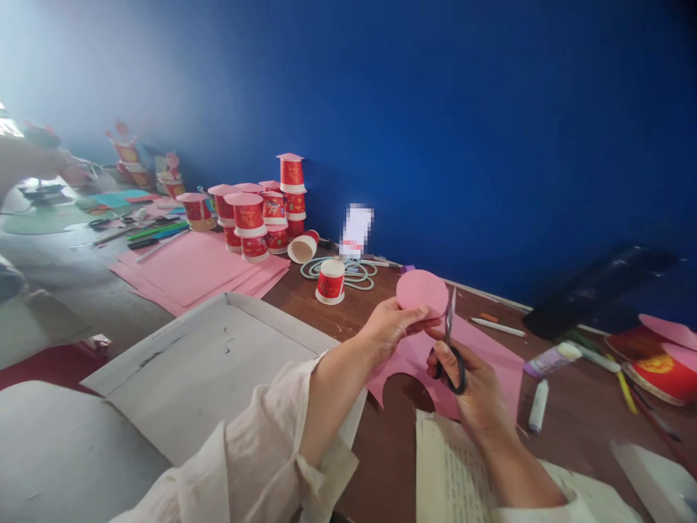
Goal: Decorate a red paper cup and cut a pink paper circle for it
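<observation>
Between the thumb and fingers of my left hand (393,323) is a round pink paper disc (422,292), held up over the table. My right hand (473,385) grips black-handled scissors (449,319), blades pointing up along the disc's right edge. Whether the blades are parted is hard to make out. Below both hands lies a pink paper sheet (490,356) with a rounded piece cut out of its near edge. An upside-down red paper cup (330,283) stands left of the disc, apart from my hands.
Stacked red cups with pink tops (249,218) stand behind pink sheets (201,265). A white tray-like board (218,363) lies left of my arm. Glue stick (552,359), white marker (538,407) and handwritten paper (451,472) lie right. Another person's arm (33,163) reaches in far left.
</observation>
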{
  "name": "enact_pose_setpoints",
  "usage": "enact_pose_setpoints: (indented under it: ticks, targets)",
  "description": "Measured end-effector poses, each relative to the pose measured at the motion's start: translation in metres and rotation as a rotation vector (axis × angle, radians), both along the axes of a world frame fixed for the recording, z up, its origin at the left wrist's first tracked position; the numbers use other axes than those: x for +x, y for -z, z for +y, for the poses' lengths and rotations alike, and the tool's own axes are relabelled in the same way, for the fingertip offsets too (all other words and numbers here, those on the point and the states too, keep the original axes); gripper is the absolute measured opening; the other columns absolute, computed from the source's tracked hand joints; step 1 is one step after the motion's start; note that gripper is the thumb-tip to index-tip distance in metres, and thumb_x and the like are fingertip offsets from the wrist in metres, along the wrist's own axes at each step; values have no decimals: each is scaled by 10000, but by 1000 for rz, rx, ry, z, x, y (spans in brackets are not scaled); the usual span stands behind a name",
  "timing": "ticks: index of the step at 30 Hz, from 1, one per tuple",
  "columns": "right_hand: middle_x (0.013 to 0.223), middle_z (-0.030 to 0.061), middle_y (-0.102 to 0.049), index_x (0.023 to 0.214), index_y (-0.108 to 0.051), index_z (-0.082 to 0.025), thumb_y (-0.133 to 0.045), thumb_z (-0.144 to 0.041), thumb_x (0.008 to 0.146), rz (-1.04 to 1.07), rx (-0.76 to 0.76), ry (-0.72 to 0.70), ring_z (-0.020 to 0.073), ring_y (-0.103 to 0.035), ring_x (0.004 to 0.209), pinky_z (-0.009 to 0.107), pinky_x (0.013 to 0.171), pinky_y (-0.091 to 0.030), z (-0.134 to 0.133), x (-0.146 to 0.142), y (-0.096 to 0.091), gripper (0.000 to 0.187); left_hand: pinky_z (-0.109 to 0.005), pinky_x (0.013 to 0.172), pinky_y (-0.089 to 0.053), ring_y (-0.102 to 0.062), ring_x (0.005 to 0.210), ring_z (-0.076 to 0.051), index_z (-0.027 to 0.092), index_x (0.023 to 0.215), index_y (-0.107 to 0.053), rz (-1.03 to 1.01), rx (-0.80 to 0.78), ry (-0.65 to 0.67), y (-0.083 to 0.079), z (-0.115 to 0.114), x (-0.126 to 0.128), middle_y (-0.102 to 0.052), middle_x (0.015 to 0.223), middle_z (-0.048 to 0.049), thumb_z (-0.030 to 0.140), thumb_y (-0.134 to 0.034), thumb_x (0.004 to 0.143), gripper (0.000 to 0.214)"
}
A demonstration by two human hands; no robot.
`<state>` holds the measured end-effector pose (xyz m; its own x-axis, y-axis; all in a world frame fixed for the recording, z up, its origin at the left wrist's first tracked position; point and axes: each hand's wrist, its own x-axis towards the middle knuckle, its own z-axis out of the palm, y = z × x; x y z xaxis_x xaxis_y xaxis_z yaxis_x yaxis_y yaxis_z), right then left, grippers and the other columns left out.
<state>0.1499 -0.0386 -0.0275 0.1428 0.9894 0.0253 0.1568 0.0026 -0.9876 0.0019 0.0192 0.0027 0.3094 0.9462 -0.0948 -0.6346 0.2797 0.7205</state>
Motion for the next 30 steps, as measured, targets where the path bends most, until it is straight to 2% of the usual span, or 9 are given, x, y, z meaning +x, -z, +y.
enact_pose_setpoints:
  ticks: [9, 14, 24, 30]
  targets:
    - [705, 11, -636, 1205, -713, -174, -738, -647, 734, -12, 9, 4, 148, -574, 646, 283, 620, -446, 2, 8, 6, 668, -387, 1000, -483, -712, 813, -183, 71, 884, -731, 51, 62, 24, 4, 2, -2, -759, 880, -133, 300, -914, 586, 419]
    - [693, 11, -630, 1214, -712, -168, -758, -635, 717, 9, -2, 4, 148, -567, 634, 287, 614, -453, 1, 8, 4, 683, -377, 981, -476, -711, 822, -189, 74, 910, -736, 76, 71, 41, 6, 3, -1, -758, 885, -138, 344, -921, 567, 474]
    - [656, 16, -625, 1191, -732, -149, -740, -679, 690, -71, -33, 29, 155, -573, 610, 288, 584, -468, -2, 2, -8, 729, -377, 986, -481, -710, 857, -197, 76, 952, -721, 63, 32, 20, 6, 1, 0, -747, 853, -123, 301, -923, 581, 479]
    - [641, 11, -621, 1188, -733, -150, -745, -676, 687, -78, -27, 27, 154, -574, 610, 293, 604, -473, 1, 3, -5, 726, -368, 980, -487, -705, 832, -183, 75, 935, -725, 56, 22, 11, 6, 0, 0, -749, 853, -119, 297, -929, 560, 481]
